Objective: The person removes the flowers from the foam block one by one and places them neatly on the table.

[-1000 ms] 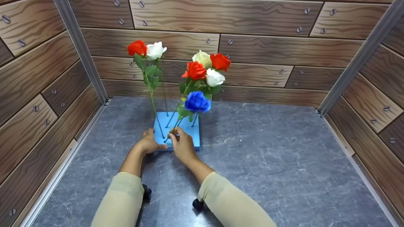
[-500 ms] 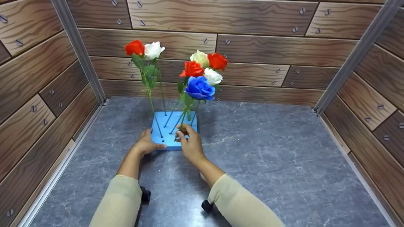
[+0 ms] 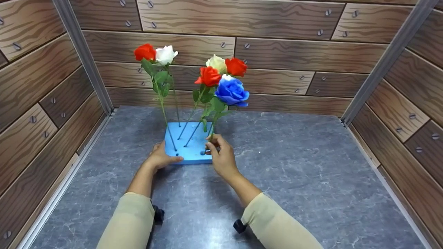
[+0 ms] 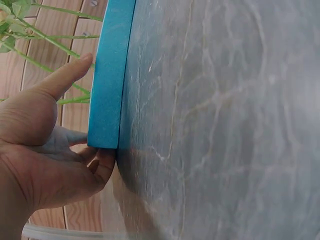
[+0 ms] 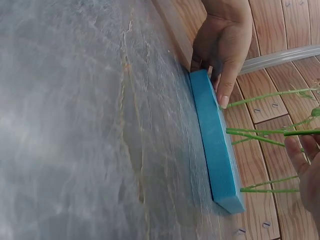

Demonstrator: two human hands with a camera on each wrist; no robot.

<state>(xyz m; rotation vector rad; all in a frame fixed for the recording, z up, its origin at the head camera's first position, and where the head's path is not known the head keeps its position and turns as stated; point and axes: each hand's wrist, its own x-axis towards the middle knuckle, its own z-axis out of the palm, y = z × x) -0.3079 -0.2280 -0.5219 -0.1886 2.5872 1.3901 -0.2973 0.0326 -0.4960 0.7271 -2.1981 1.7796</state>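
Note:
A blue foam block (image 3: 193, 160) lies flat on the table with several artificial roses stuck in it. My left hand (image 3: 159, 158) holds its near left corner, thumb along the top and fingers around the side. With thumb and fingertips, my right hand (image 3: 224, 158) pinches the stem of a blue rose (image 3: 231, 91) above the block's right side. The blue bloom partly covers a white rose (image 3: 227, 77). Close behind it stand a red rose (image 3: 209, 76), a cream rose (image 3: 216, 63) and another red rose (image 3: 236, 66). Fingers hide where the held stem ends in the head view.
At the block's left stand a red rose (image 3: 145, 52) and a white rose (image 3: 166, 55). An open hole (image 3: 177, 154) shows near the block's front left. Wood-patterned walls (image 3: 277, 55) with metal corner posts enclose the grey marbled table (image 3: 294, 166).
My right hand has carried the blue rose rightward and upward, from the block's front left to its right side. My left hand has stayed at the corner.

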